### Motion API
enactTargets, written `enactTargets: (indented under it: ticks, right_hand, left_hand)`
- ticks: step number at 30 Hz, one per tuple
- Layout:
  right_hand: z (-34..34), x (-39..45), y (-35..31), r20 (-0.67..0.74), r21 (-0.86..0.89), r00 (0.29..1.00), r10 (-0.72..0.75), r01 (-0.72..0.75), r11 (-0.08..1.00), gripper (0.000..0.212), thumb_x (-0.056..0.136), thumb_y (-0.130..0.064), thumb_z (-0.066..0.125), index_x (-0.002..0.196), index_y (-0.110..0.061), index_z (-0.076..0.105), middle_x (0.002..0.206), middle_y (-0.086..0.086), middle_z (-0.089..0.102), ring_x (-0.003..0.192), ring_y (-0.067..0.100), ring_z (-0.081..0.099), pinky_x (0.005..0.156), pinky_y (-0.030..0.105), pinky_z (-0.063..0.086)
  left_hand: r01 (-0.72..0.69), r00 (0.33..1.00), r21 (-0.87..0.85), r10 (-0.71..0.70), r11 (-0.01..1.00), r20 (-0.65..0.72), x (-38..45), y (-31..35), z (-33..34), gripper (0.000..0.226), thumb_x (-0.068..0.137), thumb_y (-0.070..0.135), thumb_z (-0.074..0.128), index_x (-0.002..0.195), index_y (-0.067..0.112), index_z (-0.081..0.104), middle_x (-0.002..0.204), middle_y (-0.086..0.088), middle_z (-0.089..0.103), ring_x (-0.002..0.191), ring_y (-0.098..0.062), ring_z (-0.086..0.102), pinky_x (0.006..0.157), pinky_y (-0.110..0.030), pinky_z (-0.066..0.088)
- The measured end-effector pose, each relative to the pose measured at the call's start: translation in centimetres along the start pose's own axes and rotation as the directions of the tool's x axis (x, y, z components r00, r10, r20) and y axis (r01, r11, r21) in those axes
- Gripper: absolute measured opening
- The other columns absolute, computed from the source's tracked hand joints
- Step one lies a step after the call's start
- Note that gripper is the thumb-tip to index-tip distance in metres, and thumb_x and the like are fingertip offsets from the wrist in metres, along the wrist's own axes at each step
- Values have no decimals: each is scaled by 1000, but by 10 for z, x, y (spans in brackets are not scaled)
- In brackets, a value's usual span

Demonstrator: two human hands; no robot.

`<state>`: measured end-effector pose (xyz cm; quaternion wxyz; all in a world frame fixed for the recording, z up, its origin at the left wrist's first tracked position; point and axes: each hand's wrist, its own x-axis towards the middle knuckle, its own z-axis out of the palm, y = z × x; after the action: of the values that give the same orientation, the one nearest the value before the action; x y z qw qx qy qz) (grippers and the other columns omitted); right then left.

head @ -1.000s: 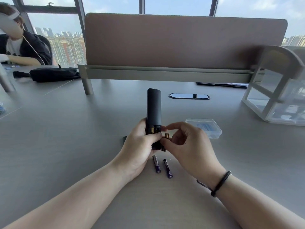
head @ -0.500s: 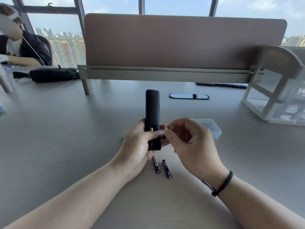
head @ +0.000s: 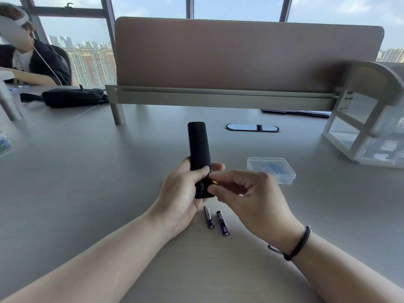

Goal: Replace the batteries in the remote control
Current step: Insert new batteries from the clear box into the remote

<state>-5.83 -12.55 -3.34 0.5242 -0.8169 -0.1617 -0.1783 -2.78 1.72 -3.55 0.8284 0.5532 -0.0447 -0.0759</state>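
Observation:
My left hand [head: 183,193] grips the lower end of a black remote control [head: 198,147], back side up, with its battery bay open near my thumb. My right hand [head: 247,193] pinches a gold-tipped battery [head: 214,182] at the right edge of that bay. Most of this battery is hidden by my fingers. Two purple batteries [head: 208,216] [head: 222,223] lie side by side on the grey table [head: 87,182], just below my hands.
A small clear plastic box [head: 270,169] sits right of my hands. A white drawer organiser [head: 367,132] stands at the far right. A brown desk divider [head: 240,55] runs across the back, with an oval cable port [head: 252,127] before it. A black pouch [head: 74,97] and a seated person [head: 28,60] are at the far left.
My right hand has drawn the gold-tipped battery down along the remote's open bay. The remote has tilted slightly left, and the two purple batteries have stayed put.

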Motion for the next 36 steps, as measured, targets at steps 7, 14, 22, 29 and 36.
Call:
enactTargets:
  ticks: [7, 14, 22, 29, 36]
  right_hand:
    - [-2, 1, 1, 96, 126, 995, -29, 17, 992, 23, 79, -6, 79, 97, -21, 80, 89, -4, 79, 102, 1, 71, 90, 20, 54]
    - [-1, 5, 6, 71, 24, 997, -16, 14, 1000, 20, 69, -10, 88, 81, -25, 81, 66, -4, 56, 60, -2, 55, 59, 14, 38]
    - [-1, 11, 15, -54, 11, 994, 99, -98, 995, 41, 60, -19, 91, 64, -22, 50, 42, -13, 37, 47, 11, 31, 53, 44, 47]
    - [0, 9, 13, -122, 0, 982, 147, -148, 989, 46, 56, -21, 92, 69, -19, 48, 47, -11, 35, 42, 5, 29, 51, 31, 32]
    - [-2, 11, 18, -129, 9, 976, 175, -175, 985, 45, 53, -24, 92, 67, -21, 49, 47, -12, 36, 47, 9, 32, 54, 30, 31]
  left_hand:
    - [22, 999, -78, -18, 997, 49, -2, 1, 0, 23, 98, 7, 46, 110, 8, 65, 100, -15, 74, 90, -26, 67, 71, -32, 50]
    - [-1, 997, -120, 11, 993, 76, -1, 2, 1, 23, 98, 5, 45, 108, 6, 66, 92, -17, 72, 77, -31, 66, 61, -33, 53]
    - [27, 993, -94, -16, 995, 118, -1, 0, 1, 28, 98, 3, 46, 121, 6, 62, 79, -15, 65, 69, -23, 60, 65, -32, 52]
    - [64, 979, -33, -56, 997, 194, -2, -4, 0, 23, 97, -3, 48, 116, 3, 59, 76, -10, 61, 69, -18, 61, 70, -30, 58]
    - [27, 982, -2, -26, 1000, 188, -2, -6, 3, 16, 99, 0, 47, 106, 5, 60, 72, -7, 63, 64, -14, 66, 63, -27, 57]
